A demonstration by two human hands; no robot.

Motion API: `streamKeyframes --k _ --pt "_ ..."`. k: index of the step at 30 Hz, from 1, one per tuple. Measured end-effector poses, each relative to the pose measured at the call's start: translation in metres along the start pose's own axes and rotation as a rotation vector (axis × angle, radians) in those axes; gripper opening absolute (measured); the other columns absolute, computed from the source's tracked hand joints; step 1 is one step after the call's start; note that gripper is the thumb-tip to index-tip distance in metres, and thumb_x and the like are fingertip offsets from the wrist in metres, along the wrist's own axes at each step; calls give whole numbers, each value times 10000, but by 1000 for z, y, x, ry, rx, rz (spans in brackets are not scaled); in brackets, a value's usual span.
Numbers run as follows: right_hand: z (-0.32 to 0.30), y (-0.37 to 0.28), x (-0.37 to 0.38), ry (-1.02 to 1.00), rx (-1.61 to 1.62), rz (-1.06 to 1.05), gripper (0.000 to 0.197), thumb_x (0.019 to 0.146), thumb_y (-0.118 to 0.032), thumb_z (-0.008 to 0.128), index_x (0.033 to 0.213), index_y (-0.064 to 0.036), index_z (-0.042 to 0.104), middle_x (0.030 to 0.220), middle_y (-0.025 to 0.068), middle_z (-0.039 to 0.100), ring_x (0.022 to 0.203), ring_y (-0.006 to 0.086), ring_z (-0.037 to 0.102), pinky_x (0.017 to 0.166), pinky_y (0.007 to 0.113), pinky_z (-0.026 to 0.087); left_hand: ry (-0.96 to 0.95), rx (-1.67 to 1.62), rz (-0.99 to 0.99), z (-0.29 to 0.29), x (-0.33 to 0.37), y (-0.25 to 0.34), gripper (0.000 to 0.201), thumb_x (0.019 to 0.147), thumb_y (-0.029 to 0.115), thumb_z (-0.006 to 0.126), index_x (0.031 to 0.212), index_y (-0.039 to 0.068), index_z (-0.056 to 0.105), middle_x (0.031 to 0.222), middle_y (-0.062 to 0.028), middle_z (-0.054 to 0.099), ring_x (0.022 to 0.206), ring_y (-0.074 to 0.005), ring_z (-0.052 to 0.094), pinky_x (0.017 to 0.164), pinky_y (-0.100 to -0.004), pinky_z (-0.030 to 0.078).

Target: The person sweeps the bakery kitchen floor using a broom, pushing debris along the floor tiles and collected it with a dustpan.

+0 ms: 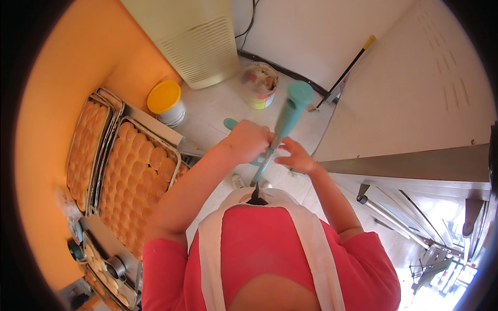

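A tool with a teal handle point(294, 106) and a slim metal shaft stands slanted in front of my body, its handle end blurred. Fingers of my left hand point(250, 141) are closed at the shaft, just below the teal handle. A rounded teal piece point(231, 124) pokes out beyond that hand; whether it belongs to the same tool I cannot tell. Close on the shaft's other side, my right hand point(296, 156) has its fingers apart and bent. A dark piece point(257, 196) shows at the shaft's lower end, against my white apron point(210, 236).
Trays of round golden buns point(132, 176) stand at the left by an orange wall. On the floor ahead are a yellow-lidded bucket point(165, 98), an open bucket point(261, 85) and a cream vented panel point(199, 49). A yellow-tipped pole point(353, 67) leans beside large metal equipment point(410, 160) at right.
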State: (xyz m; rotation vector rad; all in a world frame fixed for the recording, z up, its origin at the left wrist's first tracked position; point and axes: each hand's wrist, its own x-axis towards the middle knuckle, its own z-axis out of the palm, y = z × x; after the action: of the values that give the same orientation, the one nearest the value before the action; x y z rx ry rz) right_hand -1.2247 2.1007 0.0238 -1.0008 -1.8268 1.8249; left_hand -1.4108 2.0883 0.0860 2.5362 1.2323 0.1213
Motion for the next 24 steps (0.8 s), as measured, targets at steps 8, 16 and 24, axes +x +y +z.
streamKeyframes --k 8,16,24 --pt "15 58 56 4 -182 -6 432 710 -128 637 1084 -60 432 1021 74 478 961 159 445 804 307 381 149 105 114 -17 7 -14 195 603 93 610 798 95 590 973 -49 522 951 -222 493 908 -418 315" --pt "-34 95 134 723 363 -102 391 590 89 630 905 -71 462 836 27 470 775 135 480 647 268 436 414 -29 -319 -28 -129 -70 244 670 45 597 909 64 557 1015 -115 506 971 -285 472 884 -409 358" --pt "-126 101 203 1286 375 -170 524 559 85 637 1006 -2 377 891 81 448 814 195 467 744 285 395 559 -236 -656 -6 -216 -79 163 701 -9 544 863 9 548 938 -155 534 837 -350 504 728 -380 419"
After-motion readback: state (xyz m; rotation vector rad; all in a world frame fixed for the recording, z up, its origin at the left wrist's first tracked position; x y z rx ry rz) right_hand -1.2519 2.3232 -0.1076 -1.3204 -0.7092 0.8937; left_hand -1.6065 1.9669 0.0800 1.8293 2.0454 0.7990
